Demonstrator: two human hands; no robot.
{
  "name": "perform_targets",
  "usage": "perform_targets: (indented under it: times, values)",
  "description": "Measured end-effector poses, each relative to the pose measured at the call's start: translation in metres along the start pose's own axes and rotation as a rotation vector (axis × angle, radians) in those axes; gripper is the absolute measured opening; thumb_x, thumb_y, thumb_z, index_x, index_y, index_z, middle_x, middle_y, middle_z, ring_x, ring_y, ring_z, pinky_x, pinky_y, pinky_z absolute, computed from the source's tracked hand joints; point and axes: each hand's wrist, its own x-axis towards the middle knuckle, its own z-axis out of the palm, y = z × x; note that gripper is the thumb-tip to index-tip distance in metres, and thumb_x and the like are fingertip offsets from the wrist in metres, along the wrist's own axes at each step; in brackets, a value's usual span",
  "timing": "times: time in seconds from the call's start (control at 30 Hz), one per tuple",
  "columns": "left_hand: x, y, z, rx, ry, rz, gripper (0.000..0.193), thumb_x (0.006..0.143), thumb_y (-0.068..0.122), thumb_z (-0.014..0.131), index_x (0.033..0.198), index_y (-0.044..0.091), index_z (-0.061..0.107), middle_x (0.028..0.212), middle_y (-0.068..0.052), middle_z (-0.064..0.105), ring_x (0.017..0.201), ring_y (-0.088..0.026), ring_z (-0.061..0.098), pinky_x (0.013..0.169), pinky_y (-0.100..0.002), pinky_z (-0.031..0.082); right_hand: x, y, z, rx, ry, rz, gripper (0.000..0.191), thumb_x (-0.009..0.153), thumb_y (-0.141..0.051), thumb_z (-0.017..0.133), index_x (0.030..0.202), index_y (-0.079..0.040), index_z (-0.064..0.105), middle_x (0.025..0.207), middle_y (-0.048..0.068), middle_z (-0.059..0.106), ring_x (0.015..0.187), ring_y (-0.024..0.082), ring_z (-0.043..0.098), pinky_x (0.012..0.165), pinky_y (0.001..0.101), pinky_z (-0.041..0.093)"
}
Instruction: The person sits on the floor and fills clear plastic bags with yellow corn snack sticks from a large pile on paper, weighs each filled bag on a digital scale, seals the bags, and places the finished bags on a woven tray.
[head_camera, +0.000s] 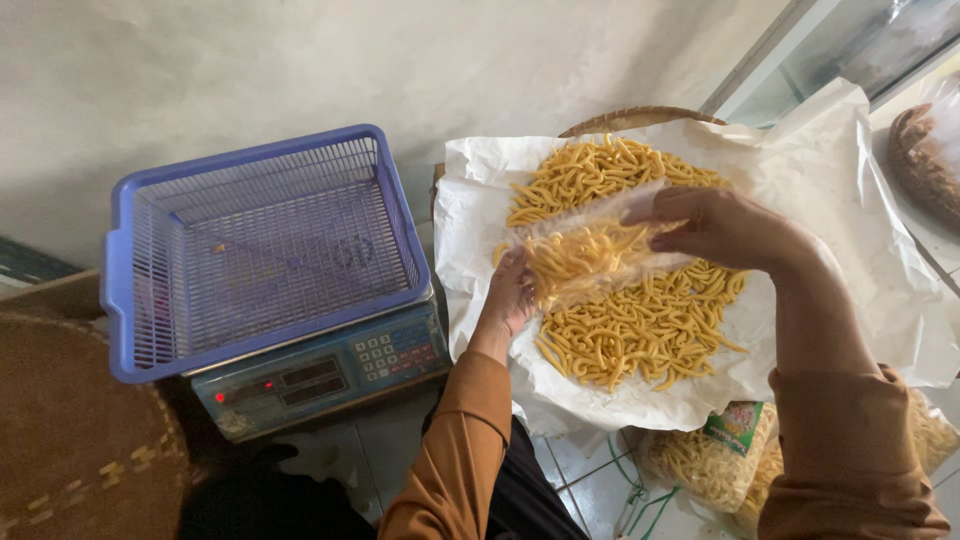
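Fingers (668, 232) of right hand (725, 230) curled over top edge of clear plastic bag (590, 255), pinching it; left hand (510, 295) cupped under bag's lower end, closed around it. Bag held just above heap of yellow snack sticks (640, 325) on white paper (480, 190), partly filled with same sticks. Purple basket (265, 245) on digital scale (320, 375) holding no bag yet; filled packs (710, 460) lying below on floor.

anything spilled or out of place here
One stray yellow snack stick lies alone in the blue basket on the scale, away from the pile on white paper. Nothing else stands out.
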Motion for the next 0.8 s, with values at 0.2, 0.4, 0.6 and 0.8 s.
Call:
perform_targets:
  times: [0.2,0.4,0.6,0.8]
  values:
    - [-0.002,0.000,0.012,-0.085,0.179,-0.150,0.035,0.102,0.036,0.059,0.129,0.014,0.061,0.111,-0.001,0.074,0.089,-0.011,0.076,0.072,-0.025,0.065,-0.006,0.007,0.003,0.401,0.288,-0.110,0.027,0.100,0.002,0.061,0.124,-0.005,0.071,0.120,0.008,0.074,0.098,0.016,0.073,0.078,0.0279,0.061]
    - [0.001,-0.021,0.007,-0.380,-0.106,-0.119,0.044,0.108,0.051,0.061,0.132,0.014,0.065,0.111,-0.003,0.074,0.092,-0.017,0.073,0.070,-0.030,0.062,-0.027,0.036,0.025,0.758,0.840,-0.197,0.009,0.117,0.004,0.060,0.118,-0.001,0.068,0.116,0.012,0.073,0.097,0.017,0.071,0.080,0.0293,0.060]
    - [0.004,-0.013,0.005,-0.351,0.130,-0.056,0.046,0.102,0.047,0.058,0.129,0.010,0.067,0.124,-0.004,0.073,0.111,-0.017,0.070,0.096,-0.030,0.058,-0.013,0.112,0.111,0.350,0.443,0.466,0.046,0.093,-0.028,0.072,0.134,-0.009,0.062,0.122,0.016,0.068,0.106,0.029,0.067,0.082,0.0431,0.059]
    - [0.003,0.007,0.000,-0.427,0.099,-0.043,0.045,0.100,0.048,0.063,0.125,0.011,0.067,0.122,-0.006,0.072,0.111,-0.019,0.070,0.097,-0.030,0.057,-0.002,0.113,0.220,0.041,0.150,0.811,0.108,0.076,-0.078,0.069,0.160,-0.020,0.035,0.151,0.037,0.036,0.131,0.054,0.051,0.105,0.0586,0.050]
